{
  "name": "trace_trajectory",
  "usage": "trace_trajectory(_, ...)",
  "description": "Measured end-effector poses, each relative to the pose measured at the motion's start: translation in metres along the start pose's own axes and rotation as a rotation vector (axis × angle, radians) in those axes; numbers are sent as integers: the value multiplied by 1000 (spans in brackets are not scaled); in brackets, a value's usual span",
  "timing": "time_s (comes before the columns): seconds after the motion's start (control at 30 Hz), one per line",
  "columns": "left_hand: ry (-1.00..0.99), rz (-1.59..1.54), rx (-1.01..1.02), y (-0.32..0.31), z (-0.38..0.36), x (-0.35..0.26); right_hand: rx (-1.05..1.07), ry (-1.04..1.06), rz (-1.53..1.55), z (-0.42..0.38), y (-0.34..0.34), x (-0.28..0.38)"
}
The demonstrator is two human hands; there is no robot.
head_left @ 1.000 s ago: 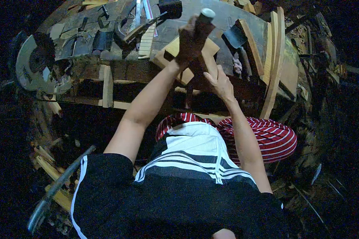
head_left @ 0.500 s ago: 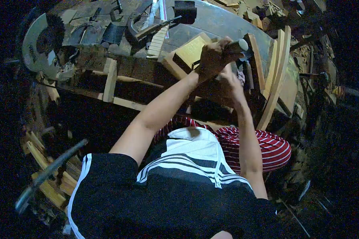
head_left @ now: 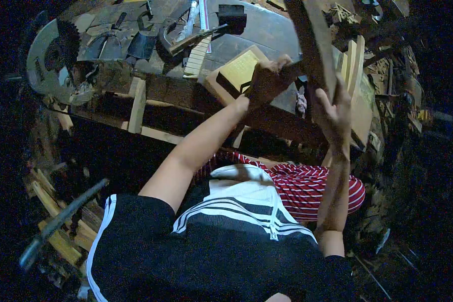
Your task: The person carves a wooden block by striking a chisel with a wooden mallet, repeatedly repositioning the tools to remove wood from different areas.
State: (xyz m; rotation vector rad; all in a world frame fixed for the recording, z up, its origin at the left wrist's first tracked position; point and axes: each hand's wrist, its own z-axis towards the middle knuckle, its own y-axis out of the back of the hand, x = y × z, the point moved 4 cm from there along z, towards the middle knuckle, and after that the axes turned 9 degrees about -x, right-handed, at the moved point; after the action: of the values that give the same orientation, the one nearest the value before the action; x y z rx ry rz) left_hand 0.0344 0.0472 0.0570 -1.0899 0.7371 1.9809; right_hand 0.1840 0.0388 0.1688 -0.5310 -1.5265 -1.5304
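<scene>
My left hand [head_left: 273, 74] is closed around a dark tool [head_left: 296, 68], whose kind is mostly hidden by the fingers and the board in front. It hovers over the right side of a yellow rectangular piece [head_left: 239, 70] lying on a wooden block [head_left: 214, 84]. My right hand [head_left: 337, 108] grips the lower end of a long, slightly curved wooden board [head_left: 314, 43], held raised with the thumb on its near face and the fingers at its right edge.
More curved wooden strips [head_left: 356, 65] lean at the bench's right end. A frame saw [head_left: 178, 45], a pale ribbed strip [head_left: 198, 58] and a dark block [head_left: 232, 17] lie on the bench [head_left: 269, 27]. A large toothed circular blade [head_left: 40, 58] stands at left. A pipe [head_left: 65, 221] juts out lower left.
My right hand has moved right and taken hold of a curved wooden board, lifting it from beside the other strips. My left hand, with its tool, has shifted only slightly.
</scene>
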Motion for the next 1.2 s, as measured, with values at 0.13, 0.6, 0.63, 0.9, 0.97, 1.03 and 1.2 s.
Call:
trace_trajectory(0.13, -50, 54, 44, 4, -1, -4, -220, 28, 202, -10, 18, 10)
trace_trajectory(0.6, -163, -1, -33, 1, 1, 3, -108, 364, -190, -6, -7, 18)
trace_trajectory(0.63, -187, 7, -15, -5, 0, 11, -48, 221, -171, -4, -2, 10)
trace_trajectory(0.9, -179, 109, 17, 13, -6, 29, 12, -182, 60, -9, -60, -125)
trace_trajectory(0.97, -585, 377, -94, 26, -7, 15, 53, -229, -45, -26, -78, -130)
trace_trajectory(1.03, -375, 244, -170, 27, -9, 83, 176, -348, -255, -40, -95, -146)
trace_trajectory(1.2, 63, -516, -164, 110, 32, 165, 191, -370, -391, -55, -107, -147)
